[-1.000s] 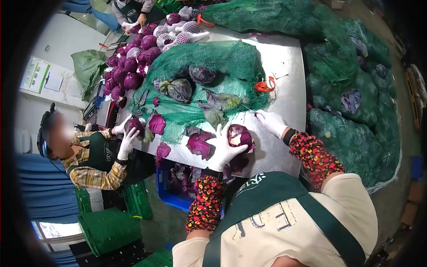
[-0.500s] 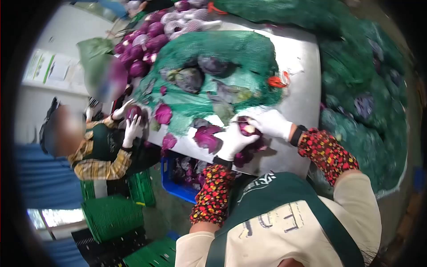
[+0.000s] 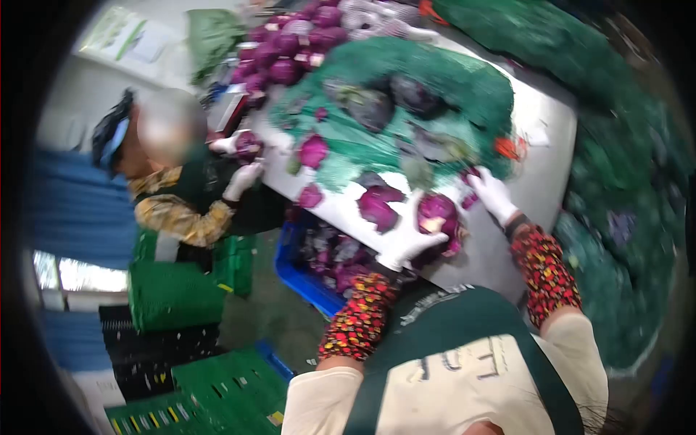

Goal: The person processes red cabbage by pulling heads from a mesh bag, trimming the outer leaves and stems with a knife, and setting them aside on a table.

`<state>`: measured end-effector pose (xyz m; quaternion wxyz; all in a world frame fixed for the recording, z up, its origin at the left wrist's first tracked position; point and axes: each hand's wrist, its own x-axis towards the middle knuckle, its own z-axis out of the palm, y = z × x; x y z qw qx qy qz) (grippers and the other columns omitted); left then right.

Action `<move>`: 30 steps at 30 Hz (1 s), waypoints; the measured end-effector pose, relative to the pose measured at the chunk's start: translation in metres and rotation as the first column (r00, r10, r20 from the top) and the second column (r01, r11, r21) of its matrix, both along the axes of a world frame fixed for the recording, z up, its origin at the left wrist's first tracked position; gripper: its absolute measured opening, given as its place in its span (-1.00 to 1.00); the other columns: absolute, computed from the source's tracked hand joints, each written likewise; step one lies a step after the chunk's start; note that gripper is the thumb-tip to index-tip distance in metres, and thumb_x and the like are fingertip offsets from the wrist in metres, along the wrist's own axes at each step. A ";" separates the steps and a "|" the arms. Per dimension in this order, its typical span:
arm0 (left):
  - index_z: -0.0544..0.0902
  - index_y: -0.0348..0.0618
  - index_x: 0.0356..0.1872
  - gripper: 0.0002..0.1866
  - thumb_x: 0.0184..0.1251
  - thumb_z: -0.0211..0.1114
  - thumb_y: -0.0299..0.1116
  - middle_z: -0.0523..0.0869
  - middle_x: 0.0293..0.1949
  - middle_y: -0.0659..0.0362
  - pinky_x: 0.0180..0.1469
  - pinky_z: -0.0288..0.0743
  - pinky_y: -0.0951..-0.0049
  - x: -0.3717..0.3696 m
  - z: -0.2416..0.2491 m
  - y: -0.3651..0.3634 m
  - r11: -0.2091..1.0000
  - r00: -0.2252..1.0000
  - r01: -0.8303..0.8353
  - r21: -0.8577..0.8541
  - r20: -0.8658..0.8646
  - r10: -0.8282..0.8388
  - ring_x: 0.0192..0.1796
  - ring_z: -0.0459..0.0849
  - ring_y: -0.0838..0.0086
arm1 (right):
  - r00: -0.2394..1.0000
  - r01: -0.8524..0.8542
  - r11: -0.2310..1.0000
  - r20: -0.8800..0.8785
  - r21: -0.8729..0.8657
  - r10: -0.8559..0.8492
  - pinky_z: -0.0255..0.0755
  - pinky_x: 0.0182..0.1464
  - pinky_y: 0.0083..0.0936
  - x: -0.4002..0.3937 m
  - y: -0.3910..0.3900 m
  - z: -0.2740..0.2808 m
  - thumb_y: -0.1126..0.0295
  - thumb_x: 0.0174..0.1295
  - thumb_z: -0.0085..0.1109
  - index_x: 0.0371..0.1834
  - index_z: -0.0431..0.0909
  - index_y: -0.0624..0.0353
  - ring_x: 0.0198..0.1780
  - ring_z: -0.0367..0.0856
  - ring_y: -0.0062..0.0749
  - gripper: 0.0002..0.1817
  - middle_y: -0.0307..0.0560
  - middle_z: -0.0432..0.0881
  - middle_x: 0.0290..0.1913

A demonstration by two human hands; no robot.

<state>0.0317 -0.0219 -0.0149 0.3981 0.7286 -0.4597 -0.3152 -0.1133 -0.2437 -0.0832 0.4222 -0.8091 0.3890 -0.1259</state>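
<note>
My left hand [image 3: 407, 238], in a white glove, holds a purple cabbage [image 3: 438, 209] against the table, with thumb and fingers spread around its left side. The pale cut stem faces up. To the right, my gloved right hand [image 3: 494, 196] is apart from the cabbage and pinches a piece of purple leaf [image 3: 470, 190]. Loose purple leaves [image 3: 378, 210] lie left of the cabbage. Beyond them, dark unpeeled cabbages [image 3: 368, 109] rest on a green mesh sack [image 3: 341, 163].
A blue crate [image 3: 290, 270] of leaves stands below the metal table's [image 3: 547, 174] near edge. At left, a co-worker [image 3: 190, 199] holds another cabbage [image 3: 249, 147]. Purple cabbages [image 3: 286, 47] are piled at the far left. Full mesh sacks [image 3: 616, 290] lie at right.
My right hand has left the cabbage and moved right with a leaf piece. My left hand stays at the cabbage with its fingers wider. The view has turned and shifted.
</note>
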 end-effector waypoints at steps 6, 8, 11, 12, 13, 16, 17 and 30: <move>0.11 -0.32 0.47 0.18 -0.22 0.66 -0.28 0.32 0.35 -0.14 0.45 0.22 0.22 -0.008 0.007 -0.012 0.997 0.984 -0.031 -0.067 -0.177 0.019 0.40 0.34 0.12 | 0.957 -0.271 0.962 0.112 0.031 0.266 0.49 0.12 -0.26 -0.024 0.053 0.095 -0.04 0.16 0.31 0.43 0.30 0.08 0.07 0.67 -0.08 -0.20 0.18 0.67 0.05; 0.12 -0.32 0.47 0.17 -0.22 0.66 -0.28 0.32 0.35 -0.14 0.45 0.23 0.22 -0.012 0.009 -0.015 0.998 0.993 0.026 -0.061 -0.118 -0.033 0.40 0.34 0.12 | 0.952 -0.307 0.946 0.052 0.107 0.303 0.50 -0.04 -0.39 -0.029 0.055 0.109 -0.02 0.17 0.33 0.38 0.38 0.12 -0.12 0.65 -0.31 -0.25 0.06 0.68 -0.11; 0.12 -0.33 0.47 0.18 -0.23 0.67 -0.27 0.29 0.37 -0.14 0.47 0.18 0.22 -0.007 0.009 -0.017 0.996 0.996 0.083 -0.041 0.038 -0.081 0.44 0.28 0.11 | 0.908 -0.404 0.904 0.181 0.142 0.377 0.55 -0.05 -0.30 -0.025 0.041 0.093 0.02 0.14 0.27 0.41 0.36 -0.07 -0.16 0.70 -0.11 -0.28 0.14 0.70 -0.05; 0.11 -0.33 0.47 0.19 -0.23 0.68 -0.27 0.26 0.39 -0.14 0.49 0.14 0.23 -0.005 0.009 -0.017 0.996 0.992 0.090 0.000 0.089 -0.089 0.46 0.25 0.14 | 0.907 -0.386 0.922 0.185 0.012 0.377 0.55 -0.11 -0.29 -0.019 0.038 0.069 0.08 0.13 0.24 0.40 0.38 -0.08 -0.22 0.71 -0.14 -0.30 0.12 0.71 -0.11; 0.11 -0.33 0.47 0.20 -0.23 0.68 -0.25 0.25 0.40 -0.16 0.50 0.12 0.22 -0.005 0.007 -0.017 0.994 0.993 0.100 -0.037 0.064 -0.098 0.47 0.23 0.11 | 0.926 -0.374 0.927 0.060 0.021 0.372 0.56 -0.14 -0.29 -0.014 0.035 0.067 0.11 0.11 0.23 0.37 0.42 -0.10 -0.26 0.71 -0.15 -0.33 0.10 0.72 -0.17; 0.14 -0.34 0.44 0.18 -0.22 0.66 -0.12 0.22 0.40 -0.23 0.51 0.09 0.16 -0.004 0.007 -0.021 0.994 0.984 0.100 -0.040 0.151 -0.093 0.49 0.18 -0.03 | 0.929 -0.321 0.947 0.200 0.019 0.311 0.56 -0.20 -0.20 -0.009 0.036 0.070 0.21 0.09 0.25 0.20 0.54 0.08 -0.29 0.72 -0.03 -0.46 0.14 0.70 -0.33; 0.14 -0.35 0.44 0.17 -0.22 0.65 -0.13 0.23 0.39 -0.23 0.50 0.10 0.17 -0.006 0.008 -0.022 0.996 0.985 0.081 -0.038 0.156 -0.074 0.48 0.20 -0.04 | 0.948 -0.251 0.967 0.189 -0.046 0.256 0.53 -0.21 -0.14 -0.007 0.038 0.067 0.22 0.09 0.25 0.04 0.58 0.14 -0.27 0.69 0.10 -0.57 0.19 0.68 -0.33; 0.16 -0.24 0.44 0.15 -0.25 0.61 -0.11 0.26 0.40 -0.19 0.50 0.12 0.15 -0.016 -0.004 -0.024 0.997 0.976 0.014 -0.070 0.218 0.002 0.46 0.22 -0.06 | 0.965 -0.040 0.994 0.254 -0.102 0.065 0.46 -0.29 -0.39 -0.009 0.048 0.037 0.48 0.12 0.24 -0.27 0.46 0.22 -0.45 0.55 -0.31 -0.83 -0.05 0.57 -0.45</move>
